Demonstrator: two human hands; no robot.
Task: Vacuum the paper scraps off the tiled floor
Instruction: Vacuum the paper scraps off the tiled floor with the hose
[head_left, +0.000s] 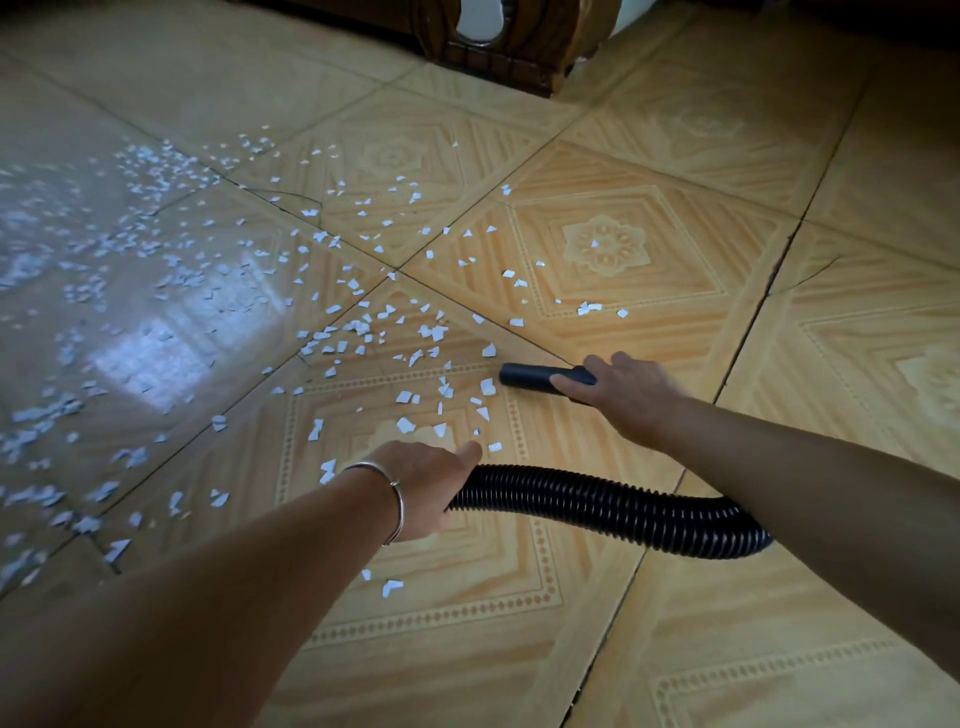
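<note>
— What colour is the tiled floor (779, 156)?
— Tan and pale orange, with nested diamond frames, slanted stripes and dotted borders; a cream flower medallion (604, 245) centres the far tile. Dark grout lines (753, 322) between.
— And the paper scraps (487, 386)?
— White, turning bluish at the far left.
— The hose (597, 501)?
— Black, ribbed in rings. The nozzle (530, 375) is plain dark navy.
— Anything else?
— A silver bangle (397, 499), near left; dark brown carved furniture (498, 47) at the far edge.
</note>
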